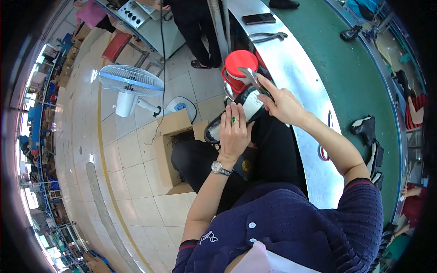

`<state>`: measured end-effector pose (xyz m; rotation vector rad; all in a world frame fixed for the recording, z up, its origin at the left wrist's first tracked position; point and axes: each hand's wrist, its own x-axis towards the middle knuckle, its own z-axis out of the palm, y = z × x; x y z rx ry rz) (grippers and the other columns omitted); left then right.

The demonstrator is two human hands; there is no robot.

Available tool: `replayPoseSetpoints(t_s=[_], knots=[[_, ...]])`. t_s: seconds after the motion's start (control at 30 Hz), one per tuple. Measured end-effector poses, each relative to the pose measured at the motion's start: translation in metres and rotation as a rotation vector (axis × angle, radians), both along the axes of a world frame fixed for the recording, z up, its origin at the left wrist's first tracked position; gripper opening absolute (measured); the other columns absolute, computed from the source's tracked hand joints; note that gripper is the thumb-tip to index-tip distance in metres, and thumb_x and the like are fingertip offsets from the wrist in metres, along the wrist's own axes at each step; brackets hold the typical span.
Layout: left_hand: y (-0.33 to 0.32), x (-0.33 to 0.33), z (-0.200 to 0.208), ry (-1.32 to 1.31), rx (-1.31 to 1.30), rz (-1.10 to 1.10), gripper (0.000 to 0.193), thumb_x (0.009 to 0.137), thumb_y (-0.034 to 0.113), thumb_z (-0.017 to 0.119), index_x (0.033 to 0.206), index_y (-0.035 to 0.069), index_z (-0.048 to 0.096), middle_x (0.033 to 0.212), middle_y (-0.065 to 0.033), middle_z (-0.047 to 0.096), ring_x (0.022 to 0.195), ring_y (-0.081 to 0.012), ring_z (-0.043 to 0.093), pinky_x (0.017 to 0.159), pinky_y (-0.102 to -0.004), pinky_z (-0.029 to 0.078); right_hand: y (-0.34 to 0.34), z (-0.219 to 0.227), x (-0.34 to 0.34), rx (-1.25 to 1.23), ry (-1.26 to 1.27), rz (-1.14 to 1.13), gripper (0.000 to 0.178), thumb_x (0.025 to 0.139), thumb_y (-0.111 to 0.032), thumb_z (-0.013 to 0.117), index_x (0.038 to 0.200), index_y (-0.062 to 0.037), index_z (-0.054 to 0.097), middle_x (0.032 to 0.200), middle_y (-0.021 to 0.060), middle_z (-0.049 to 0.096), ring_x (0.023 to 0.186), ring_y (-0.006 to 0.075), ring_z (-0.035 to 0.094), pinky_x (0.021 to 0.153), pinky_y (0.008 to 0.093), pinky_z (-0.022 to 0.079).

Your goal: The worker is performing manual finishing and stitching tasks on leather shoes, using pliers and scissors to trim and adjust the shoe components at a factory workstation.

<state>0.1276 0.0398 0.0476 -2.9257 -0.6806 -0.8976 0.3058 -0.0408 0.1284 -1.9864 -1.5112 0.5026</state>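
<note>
A black shoe (251, 103) lies sole up across my lap, its pale underside showing between my two hands. My left hand (234, 132) presses over one end of it, fingers laid together across the sole. In my right hand (287, 104) is a metal tool that looks like pincers (248, 75), its curved head pointing away past the shoe's far end. The fingers wrap its handle, which is mostly hidden, and rest beside the shoe.
A red bucket (240, 63) stands just beyond the shoe. The metal bench (314, 104) on my right holds pliers (269, 37), a phone (258, 18) and red-handled scissors (324, 152). Past it, a green conveyor (337, 68) carries black shoes. A cardboard box (166, 154) and fan (129, 82) are left.
</note>
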Motion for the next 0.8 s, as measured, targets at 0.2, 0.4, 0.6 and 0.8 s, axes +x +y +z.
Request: replayPoseSetpoints(t_s=[0.2,0.4,0.6,0.8], knots=[[-0.004,-0.002,-0.004,0.002,-0.05,-0.037,0.064,0.084,0.027,0.065,0.129,-0.013,0.045,0.13,-0.0289,0.048,0.122,-0.0403,0.046,0.104,-0.044,0.037,0.003,0.016,-0.001,-0.184,0.094,0.015,0.052,0.094,-0.016,0.053,0.142,-0.0102,0.034,0.069,0.0223,0.062,0.062,0.0387,0.063,0.061,0.0448,0.049],[-0.004,0.004,-0.001,-0.023,-0.069,-0.031,0.063,0.082,0.027,0.068,0.127,-0.011,0.047,0.126,-0.0272,0.051,0.118,-0.0402,0.05,0.101,-0.0453,0.04,0.003,-0.011,0.002,-0.162,-0.162,0.036,0.053,0.09,-0.016,0.057,0.138,-0.0076,0.037,0.074,0.0259,0.063,0.073,0.0459,0.062,0.068,0.0556,0.046],[-0.002,0.007,0.003,-0.051,-0.085,-0.022,0.059,0.08,0.021,0.068,0.123,-0.014,0.047,0.122,-0.026,0.048,0.117,-0.0418,0.047,0.101,-0.0457,0.039,0.007,0.007,-0.01,-0.081,-0.157,0.093,0.056,0.09,-0.015,0.056,0.141,-0.0098,0.035,0.071,0.023,0.063,0.067,0.043,0.061,0.062,0.0525,0.046],[-0.001,0.008,-0.005,-0.063,-0.097,-0.007,0.054,0.082,0.022,0.067,0.119,-0.013,0.05,0.123,-0.0257,0.049,0.12,-0.041,0.047,0.102,-0.0459,0.038,0.008,0.01,-0.016,-0.098,-0.21,0.172,0.055,0.09,-0.014,0.056,0.142,-0.0122,0.035,0.074,0.0233,0.063,0.067,0.0428,0.062,0.063,0.0517,0.047]])
